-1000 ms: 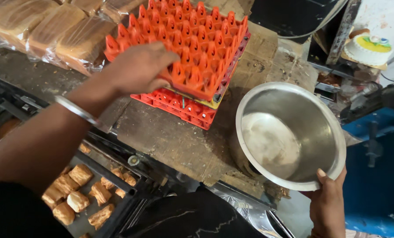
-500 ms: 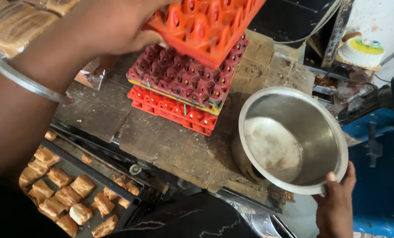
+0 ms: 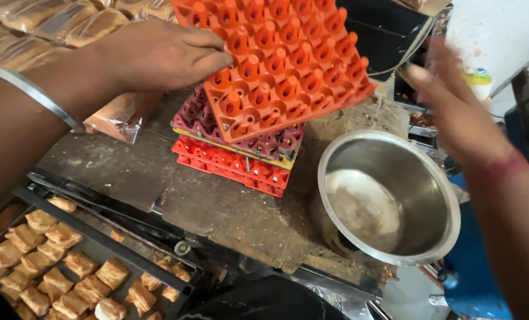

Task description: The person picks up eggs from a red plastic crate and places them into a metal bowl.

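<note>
The left hand (image 3: 158, 53) gripped the near-left edge of an orange plastic egg tray (image 3: 276, 65), fingers curled over its top, the thumb hidden beneath. The tray was tilted and held in the air, its rows of moulded cups bare. Directly under those fingers sat a stack of egg trays (image 3: 241, 148), maroon on top with red ones below, on a worn, stained wooden table (image 3: 128, 172). The right hand (image 3: 454, 112) hovered open to the right of the lifted tray, fingers spread and blurred, apparently touching nothing. Just below it stood a round steel bowl (image 3: 395, 195), shiny and empty apart from a pale film inside. Behind the left fingers lay wrapped bread loaves (image 3: 39, 29); below the left wrist, a dark tray (image 3: 69, 225) held golden pastry pieces.
</note>
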